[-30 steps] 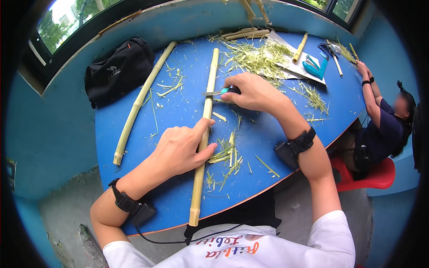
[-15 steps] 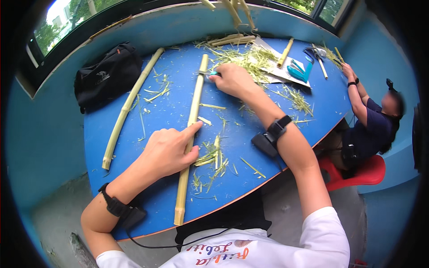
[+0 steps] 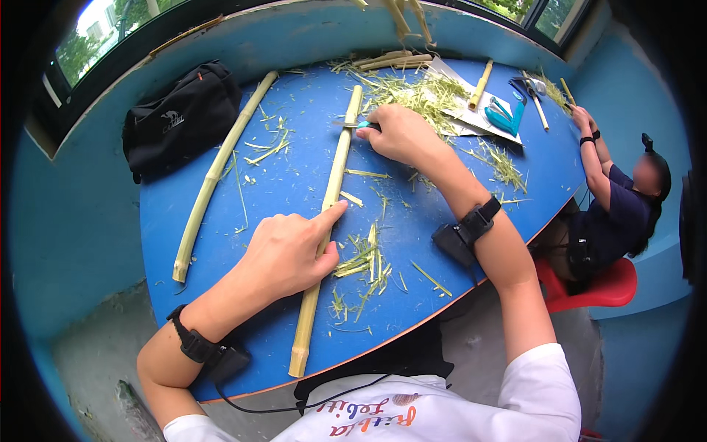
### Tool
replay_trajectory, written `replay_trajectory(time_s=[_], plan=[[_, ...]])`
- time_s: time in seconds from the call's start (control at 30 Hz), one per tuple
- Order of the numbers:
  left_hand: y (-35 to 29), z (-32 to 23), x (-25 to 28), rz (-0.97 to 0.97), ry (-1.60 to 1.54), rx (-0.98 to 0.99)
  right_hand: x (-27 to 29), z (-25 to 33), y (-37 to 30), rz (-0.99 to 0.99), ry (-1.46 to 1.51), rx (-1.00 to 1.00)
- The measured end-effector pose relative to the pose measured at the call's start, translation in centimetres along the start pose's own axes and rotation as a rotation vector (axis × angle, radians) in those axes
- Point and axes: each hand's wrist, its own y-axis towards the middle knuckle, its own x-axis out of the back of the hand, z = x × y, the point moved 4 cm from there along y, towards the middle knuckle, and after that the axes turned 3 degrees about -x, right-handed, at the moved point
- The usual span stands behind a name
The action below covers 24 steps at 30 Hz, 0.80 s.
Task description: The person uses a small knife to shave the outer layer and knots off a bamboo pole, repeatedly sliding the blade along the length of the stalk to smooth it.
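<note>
A jointed, pale yellow-green cane stalk (image 3: 341,157) lies lengthwise before me on the blue table (image 3: 412,243), its near end close to the edge. My left hand (image 3: 283,254) holds its middle, index finger stretched along it and thumb on the right side. My right hand (image 3: 405,132) is closed round the teal handle of a small knife (image 3: 349,124). The knife's blade lies across the stalk near its far end; most of the handle is hidden in my fingers. Green shavings (image 3: 366,267) lie to the right of my left hand.
Another stalk (image 3: 213,177) lies at the left beside a black bag (image 3: 180,118). A shavings heap (image 3: 412,96), white sheet (image 3: 515,138), teal-handled tool (image 3: 504,116) and short stalk (image 3: 481,85) are at the back right. Farther right, a person (image 3: 618,195) sits on a red chair (image 3: 611,283).
The whole view has shifted slightly. The stalk's far end and both hands sit a little farther right, and the blade is slightly farther from the stalk's tip.
</note>
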Motion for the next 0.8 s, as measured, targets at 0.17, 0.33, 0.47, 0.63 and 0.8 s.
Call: replay_trajectory(time_s=[0.17,0.33,0.47,0.63,0.8], plan=[[0.1,-0.1,0.0,0.025,-0.002,0.024,0.5,-0.3,-1.2,0.005,0.024,-0.020],[-0.5,0.3,0.0,0.018,0.015,0.011,1.5,-0.5,-1.7,0.135,0.035,-0.030],[-0.2,0.0,0.3,-0.035,0.037,0.067,1.5,0.5,-2.1,0.191,0.084,0.093],[-0.1,-0.2,0.2,0.003,0.031,0.033,1.3,0.2,-1.7,0.162,0.101,0.012],[0.6,-0.7,0.0,0.019,0.015,0.021,0.4,-1.6,0.2,-0.012,-0.002,-0.060]])
